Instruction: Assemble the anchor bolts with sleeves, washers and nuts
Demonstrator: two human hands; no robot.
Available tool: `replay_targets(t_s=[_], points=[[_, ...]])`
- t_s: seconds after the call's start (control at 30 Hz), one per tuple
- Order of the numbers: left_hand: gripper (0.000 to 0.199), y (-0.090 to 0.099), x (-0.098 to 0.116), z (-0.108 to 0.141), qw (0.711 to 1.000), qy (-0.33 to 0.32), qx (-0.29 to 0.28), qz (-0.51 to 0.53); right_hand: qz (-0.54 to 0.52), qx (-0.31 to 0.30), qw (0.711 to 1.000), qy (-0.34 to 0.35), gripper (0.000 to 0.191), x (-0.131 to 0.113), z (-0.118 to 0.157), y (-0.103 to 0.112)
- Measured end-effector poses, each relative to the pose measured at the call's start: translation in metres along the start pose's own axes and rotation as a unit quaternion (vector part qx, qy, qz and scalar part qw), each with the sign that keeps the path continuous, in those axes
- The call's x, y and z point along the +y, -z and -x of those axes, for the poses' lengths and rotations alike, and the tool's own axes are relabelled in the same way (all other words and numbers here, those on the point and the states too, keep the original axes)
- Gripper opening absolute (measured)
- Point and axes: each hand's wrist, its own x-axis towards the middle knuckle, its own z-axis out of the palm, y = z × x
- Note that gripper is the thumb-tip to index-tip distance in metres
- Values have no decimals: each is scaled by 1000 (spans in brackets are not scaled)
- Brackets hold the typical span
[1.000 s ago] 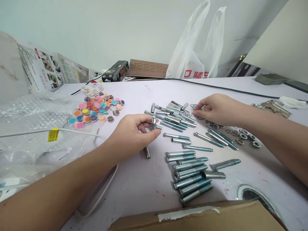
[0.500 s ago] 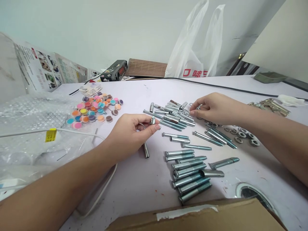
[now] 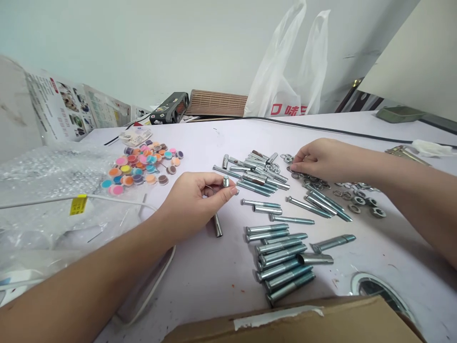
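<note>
My left hand [image 3: 200, 193] is closed around an expansion bolt [image 3: 226, 181]; its end rises above the thumb and a metal sleeve [image 3: 217, 226] shows below the fingers. The middle of it is hidden in the hand. On the right, my right hand [image 3: 316, 159] reaches down to a pile of washers [image 3: 314, 182], thumb and forefinger pinched at a small washer [image 3: 290, 168]. Between the hands lies a heap of loose bolts and sleeves [image 3: 255, 177]. Nearer to me, several bolts fitted with sleeves [image 3: 285, 276] lie in a rough row.
Nuts [image 3: 371, 202] lie right of the washers. Colourful small discs [image 3: 143, 164] and bubble wrap [image 3: 64, 166] are on the left, with a white cable [image 3: 121, 196] across the wrap. A cardboard box [image 3: 303, 326] stands at the front edge. A plastic bag [image 3: 285, 71] stands behind.
My right hand has moved slightly right, from beside the bolt heap to the washers. My left hand keeps its hold on the expansion bolt, almost still.
</note>
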Motion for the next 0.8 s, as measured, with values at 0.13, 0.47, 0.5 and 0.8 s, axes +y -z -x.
replay_targets(t_s=[0.13, 0.47, 0.5, 0.8], points=[[32, 0, -1, -1, 1000, -7, -1, 1, -26, 13, 1000, 7, 24, 6, -4, -4], [31, -1, -1, 0, 1000, -7, 1, 0, -46, -20, 996, 72, 54, 11, -5, -7], [31, -1, -1, 0, 1000, -8, 0, 0, -40, -25, 996, 70, 56, 9, -5, -6], [31, -1, -1, -2, 999, -28, 3, -23, -50, -36, 990, 127, 63, -14, 8, 10]])
